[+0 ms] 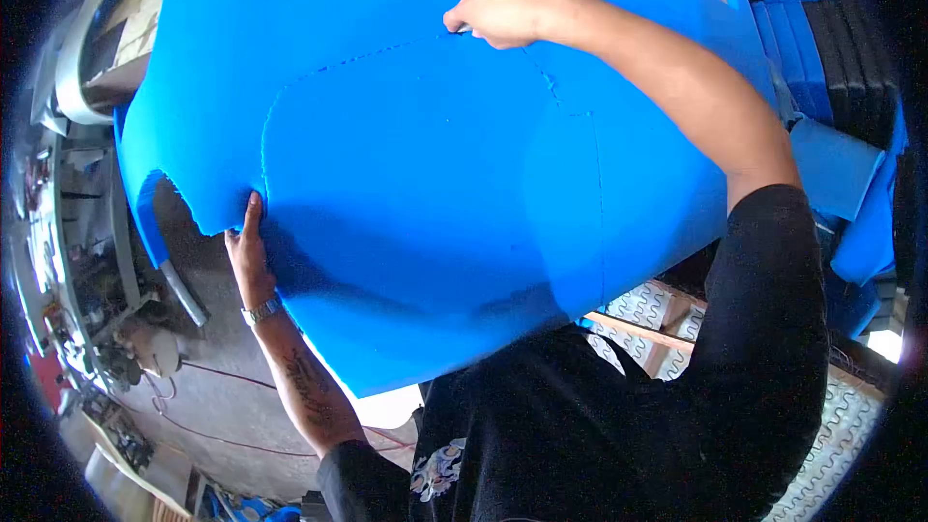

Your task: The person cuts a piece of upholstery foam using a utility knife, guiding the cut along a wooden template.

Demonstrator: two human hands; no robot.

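A large blue foam sheet (416, 164) spreads across the middle of the view, its edges cut in curves and notches. A thin rough line, cut or torn, curves over its surface. My left hand (249, 249) grips the sheet's lower left edge, thumb on top, fingers hidden beneath. At the upper part of the line, my right hand (505, 10) is closed around a small object, of which only a pale bit shows by the fingertips; what it is I cannot make out.
Stacked blue and black foam pieces (822, 48) stand at the upper right. Metal zigzag springs on a wooden frame (643, 333) lie at the lower right. Cluttered shelving (92, 222) lines the left, and a red hose (232, 374) runs over the concrete floor.
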